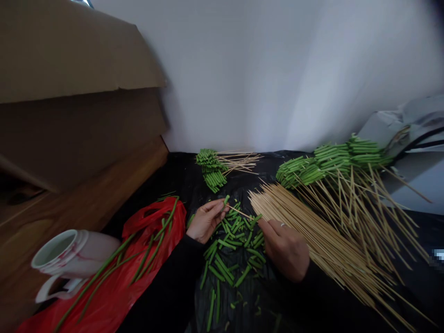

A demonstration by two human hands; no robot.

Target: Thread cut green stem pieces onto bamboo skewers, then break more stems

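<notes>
Bamboo skewers, green stems, red bag

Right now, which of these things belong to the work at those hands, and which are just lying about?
Part of the work:
left hand and right hand at a bamboo skewer
cut green beans
loose bamboo skewers
skewered beans
long green beans on a red plastic bag

Just lying about:
white mug on its side
cardboard box
wooden bench
</notes>
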